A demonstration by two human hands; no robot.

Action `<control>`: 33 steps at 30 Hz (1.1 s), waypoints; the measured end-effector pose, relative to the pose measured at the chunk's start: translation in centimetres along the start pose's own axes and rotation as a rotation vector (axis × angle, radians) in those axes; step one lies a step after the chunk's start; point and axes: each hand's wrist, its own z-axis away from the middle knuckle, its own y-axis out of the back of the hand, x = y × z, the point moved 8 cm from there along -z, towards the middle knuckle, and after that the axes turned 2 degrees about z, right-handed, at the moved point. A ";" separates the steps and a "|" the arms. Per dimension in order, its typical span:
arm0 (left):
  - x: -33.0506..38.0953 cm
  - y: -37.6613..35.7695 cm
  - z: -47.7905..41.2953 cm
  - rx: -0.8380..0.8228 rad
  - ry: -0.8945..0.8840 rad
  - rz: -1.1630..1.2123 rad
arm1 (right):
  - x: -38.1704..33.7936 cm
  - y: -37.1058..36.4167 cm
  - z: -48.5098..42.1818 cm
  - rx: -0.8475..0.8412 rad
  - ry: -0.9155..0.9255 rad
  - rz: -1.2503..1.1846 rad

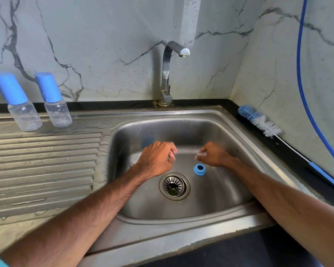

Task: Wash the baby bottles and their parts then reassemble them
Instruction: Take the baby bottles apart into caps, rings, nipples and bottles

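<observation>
Two assembled clear baby bottles with blue caps, one point(21, 110) and the other point(56, 106), stand on the drainboard at the far left. In the sink basin point(229, 189) a blue screw ring point(200, 169) lies just right of the drain. My right hand point(214, 156) hovers above the ring and pinches a small clear part point(201, 154), blurred, which looks like a teat. My left hand point(158, 158) is over the basin's middle with its fingers curled toward the thumb; I see nothing in it. A clear bottle body point(134, 158) lies partly hidden behind that hand.
The tap point(167, 74) stands at the back of the sink, with no water running. A blue and white bottle brush point(262, 122) lies on the black counter at the right, beside a blue hose point(301, 74) on the wall. The ribbed drainboard point(46, 160) is wet.
</observation>
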 end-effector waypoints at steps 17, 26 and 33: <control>-0.9 0.4 0.2 -0.004 0.092 0.025 | -0.7 -2.0 5.7 -0.303 0.039 0.097; -0.9 0.1 0.1 -0.008 0.073 0.017 | -1.3 -2.1 5.1 -0.208 0.059 0.195; -0.9 -0.2 0.1 -0.014 0.068 0.004 | -1.2 -2.3 5.3 -0.248 0.033 0.217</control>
